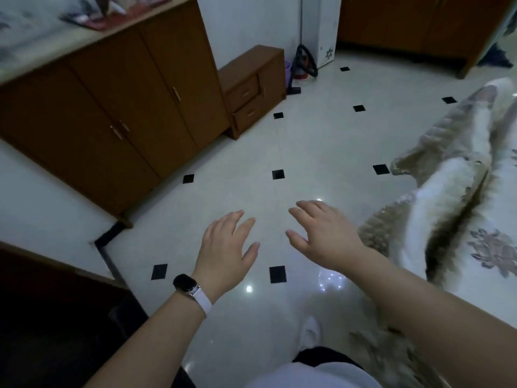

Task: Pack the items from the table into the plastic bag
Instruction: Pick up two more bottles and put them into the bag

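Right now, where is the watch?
In the head view, the watch is on the person's left wrist, lower left of centre, just behind the left hand, which is held out over the tiled floor.

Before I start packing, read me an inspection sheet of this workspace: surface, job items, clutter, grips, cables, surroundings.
Surface: white tiled floor with black insets below the hands; fringed floral cloth draped at the right.
Job's things: nothing seen; no plastic bag in view, and the items on the countertop are too blurred to name.
Clutter: nothing seen.
Grips: left hand, with a watch on its wrist, and right hand are both open, fingers spread, holding nothing.
Cables: dark hose loop by the far wall.
Surroundings: brown cabinet, small drawer unit, white appliance.
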